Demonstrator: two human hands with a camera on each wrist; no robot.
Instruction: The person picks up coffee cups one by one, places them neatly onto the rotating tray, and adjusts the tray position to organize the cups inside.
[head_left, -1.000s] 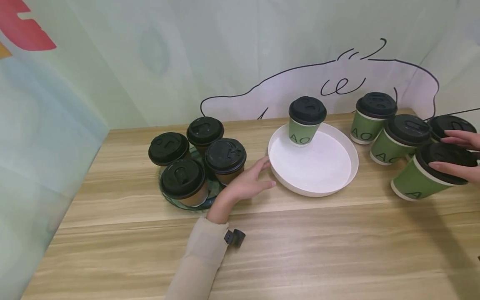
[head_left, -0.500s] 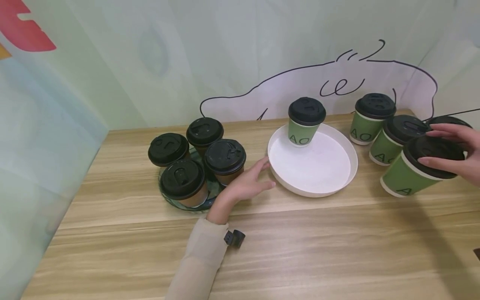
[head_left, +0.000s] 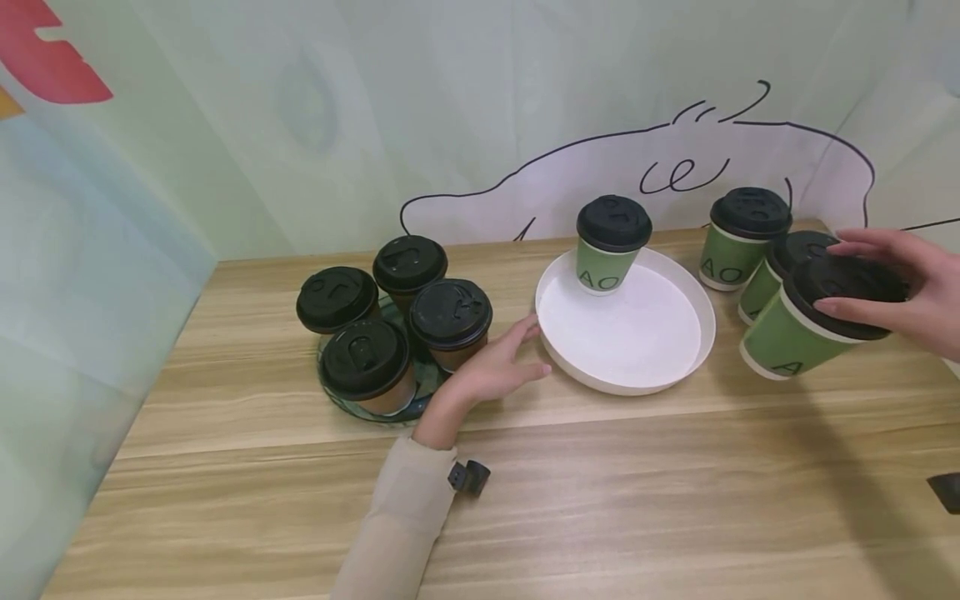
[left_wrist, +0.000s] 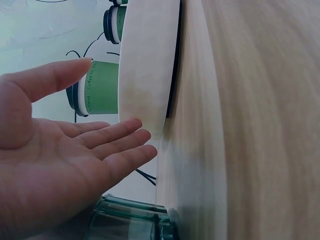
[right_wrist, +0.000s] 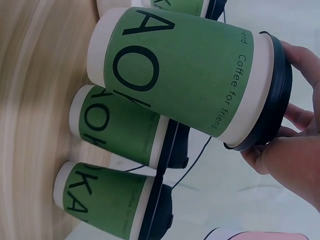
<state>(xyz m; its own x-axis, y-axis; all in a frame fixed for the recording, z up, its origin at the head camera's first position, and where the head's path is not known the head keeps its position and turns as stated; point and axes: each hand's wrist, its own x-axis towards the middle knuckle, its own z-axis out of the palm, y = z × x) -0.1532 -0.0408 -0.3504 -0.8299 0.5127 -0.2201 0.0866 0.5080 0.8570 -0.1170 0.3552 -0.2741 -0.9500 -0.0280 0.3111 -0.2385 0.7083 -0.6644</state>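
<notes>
My right hand (head_left: 915,292) grips a green paper cup (head_left: 791,342) by its black lid and holds it tilted above the table, right of the white round tray (head_left: 630,350). In the right wrist view the held cup (right_wrist: 185,75) hangs over two standing green cups (right_wrist: 125,127), with my fingers (right_wrist: 295,155) round the lid rim. One green cup (head_left: 611,250) stands at the tray's back edge. My left hand (head_left: 498,362) lies open on the table, fingertips at the tray's left rim (left_wrist: 147,65).
Several brown cups with black lids stand on a glass tray (head_left: 375,404) just left of my left hand. Two more green cups (head_left: 742,233) stand at the back right, by the wall. A dark object (head_left: 947,492) lies at the right edge.
My right hand has lifted the green cup and carried it left, towards the white tray. My left hand has stayed in place.
</notes>
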